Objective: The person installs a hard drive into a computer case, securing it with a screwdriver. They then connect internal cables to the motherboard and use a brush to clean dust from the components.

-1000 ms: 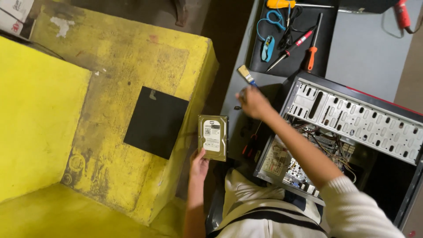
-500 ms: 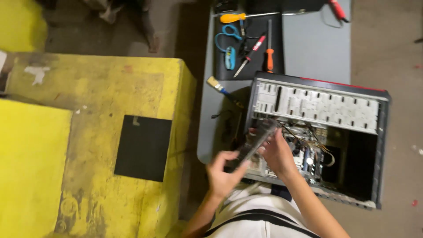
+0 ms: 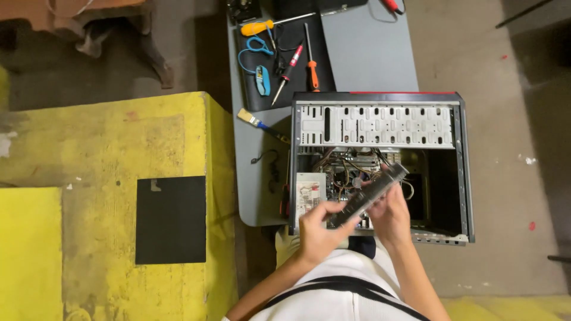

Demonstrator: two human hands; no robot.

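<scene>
Both my hands hold a hard drive (image 3: 370, 194), dark and seen edge-on, tilted up to the right over the open computer case (image 3: 380, 160). My left hand (image 3: 316, 229) grips its lower left end. My right hand (image 3: 392, 215) supports it from below on the right. Inside the case I see a perforated metal drive cage (image 3: 376, 126), tangled cables (image 3: 348, 169) and a small labelled unit (image 3: 308, 193). The case lies on its side on a grey table (image 3: 369, 53).
A black mat (image 3: 282, 59) on the table holds screwdrivers with orange and red handles (image 3: 312, 72), a blue wrist strap (image 3: 262, 78) and a brush (image 3: 256, 120). To the left a yellow block (image 3: 107, 154) carries a black square panel (image 3: 171, 219). Concrete floor lies right.
The drive moved from my left hand beside the yellow block to over the open case. My right hand joined it, and both hands carried it further right. The view shifted right.
</scene>
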